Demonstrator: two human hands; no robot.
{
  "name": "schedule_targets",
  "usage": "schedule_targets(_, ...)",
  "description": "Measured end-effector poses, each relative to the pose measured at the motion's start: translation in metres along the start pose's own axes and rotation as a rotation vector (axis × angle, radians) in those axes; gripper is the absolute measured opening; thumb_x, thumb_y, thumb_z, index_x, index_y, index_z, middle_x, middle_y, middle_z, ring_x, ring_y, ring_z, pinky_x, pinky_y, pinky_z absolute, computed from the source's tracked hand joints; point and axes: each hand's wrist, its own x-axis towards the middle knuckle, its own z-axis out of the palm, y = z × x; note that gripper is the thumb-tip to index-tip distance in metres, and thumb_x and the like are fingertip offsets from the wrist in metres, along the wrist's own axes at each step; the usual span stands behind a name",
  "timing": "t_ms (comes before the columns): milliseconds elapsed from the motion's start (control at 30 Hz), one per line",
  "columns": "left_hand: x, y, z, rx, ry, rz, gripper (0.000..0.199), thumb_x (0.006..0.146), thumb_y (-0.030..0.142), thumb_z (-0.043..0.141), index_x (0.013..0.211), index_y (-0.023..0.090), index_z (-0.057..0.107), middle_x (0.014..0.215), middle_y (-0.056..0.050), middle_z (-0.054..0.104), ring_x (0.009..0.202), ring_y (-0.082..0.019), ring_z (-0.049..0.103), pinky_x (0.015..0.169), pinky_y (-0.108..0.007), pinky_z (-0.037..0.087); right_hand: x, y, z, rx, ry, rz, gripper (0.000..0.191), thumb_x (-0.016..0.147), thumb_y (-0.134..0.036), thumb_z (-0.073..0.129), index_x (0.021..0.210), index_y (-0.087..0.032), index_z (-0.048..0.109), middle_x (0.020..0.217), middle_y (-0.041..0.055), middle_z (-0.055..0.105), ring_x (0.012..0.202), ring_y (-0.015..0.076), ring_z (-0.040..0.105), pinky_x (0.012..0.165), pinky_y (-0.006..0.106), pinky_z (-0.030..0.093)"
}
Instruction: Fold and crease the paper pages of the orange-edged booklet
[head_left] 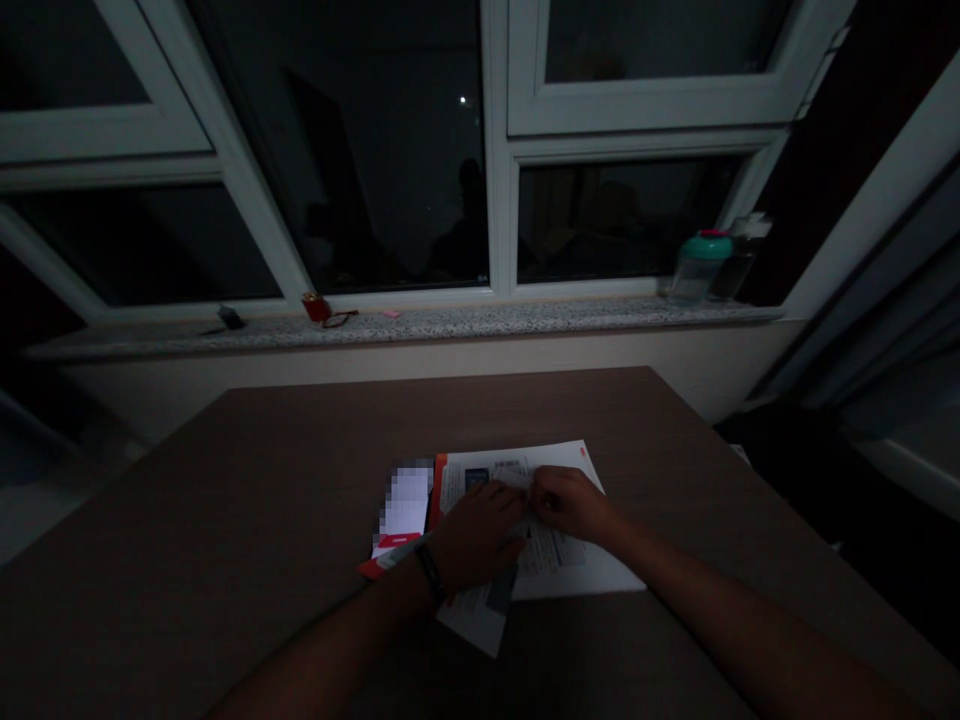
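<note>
An open book or booklet [581, 570] with white printed pages and an orange-red edge lies on the brown table. My left hand [480, 535], with a dark band at the wrist, lies flat across its left part, fingers stretched towards my right hand. Under the left hand, a folded or loose sheet [480, 625] sticks out towards me. My right hand [566, 500] is closed over the page, its fingertips pinched near the left fingertips; what they hold is too small to make out. Left of the book is a lit phone screen [409, 500], partly pixelated.
The brown table [300, 450] stands below a window with a speckled sill [465, 322]. On the sill are a teal-lidded bottle [701, 265], a clear bottle [742, 255], a small red object [316, 307] and a small dark item [230, 318]. Dark curtains hang at the right.
</note>
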Motion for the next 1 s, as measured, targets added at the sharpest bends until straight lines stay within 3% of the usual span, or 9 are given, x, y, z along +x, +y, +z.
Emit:
schedule_targets(167, 0.0, 0.0, 0.002, 0.043, 0.022, 0.022, 0.031, 0.091, 0.029, 0.059, 0.119, 0.018, 0.052, 0.125, -0.009, 0.056, 0.116, -0.026, 0.048, 0.1, -0.042, 0.04, 0.004, 0.006, 0.004, -0.154, 0.147, 0.088, 0.018, 0.077, -0.006, 0.053, 0.069, -0.02, 0.047, 0.068, -0.0016, 0.05, 0.066, 0.0141, 0.05, 0.061, 0.023, 0.034)
schedule_targets(333, -0.002, -0.002, 0.004, 0.053, 0.022, 0.05, 0.038, 0.092, 0.028, 0.058, 0.128, 0.021, 0.05, 0.13, -0.009, 0.054, 0.118, -0.026, 0.047, 0.1, -0.043, 0.04, 0.004, 0.01, 0.005, -0.2, 0.201, 0.2, 0.015, 0.078, -0.008, 0.052, 0.07, -0.021, 0.046, 0.07, -0.0006, 0.054, 0.065, 0.0147, 0.051, 0.06, 0.023, 0.033)
schedule_targets(667, -0.003, -0.004, 0.003, 0.01, 0.027, 0.055, 0.036, 0.093, 0.028, 0.055, 0.128, 0.022, 0.051, 0.132, -0.009, 0.054, 0.12, -0.027, 0.047, 0.101, -0.044, 0.039, 0.006, 0.013, 0.001, 0.079, 0.236, 0.4, 0.013, 0.077, -0.021, 0.061, 0.073, -0.021, 0.049, 0.06, -0.0043, 0.057, 0.055, 0.0131, 0.054, 0.054, 0.022, 0.035)
schedule_targets(833, -0.003, -0.003, 0.002, 0.01, 0.022, 0.045, 0.036, 0.092, 0.028, 0.058, 0.126, 0.022, 0.052, 0.132, -0.008, 0.053, 0.12, -0.026, 0.047, 0.102, -0.043, 0.039, 0.004, 0.011, 0.001, 0.103, 0.171, 0.367, 0.012, 0.078, -0.019, 0.062, 0.074, -0.02, 0.051, 0.059, -0.0047, 0.057, 0.054, 0.0125, 0.054, 0.052, 0.021, 0.035)
schedule_targets(1000, -0.002, -0.002, 0.001, -0.005, 0.015, 0.053, 0.039, 0.09, 0.025, 0.059, 0.128, 0.023, 0.048, 0.128, -0.008, 0.054, 0.117, -0.025, 0.048, 0.1, -0.042, 0.04, -0.001, 0.006, 0.002, 0.09, 0.027, 0.146, 0.013, 0.074, -0.009, 0.061, 0.075, -0.02, 0.054, 0.064, -0.0047, 0.055, 0.059, 0.0114, 0.053, 0.056, 0.02, 0.036)
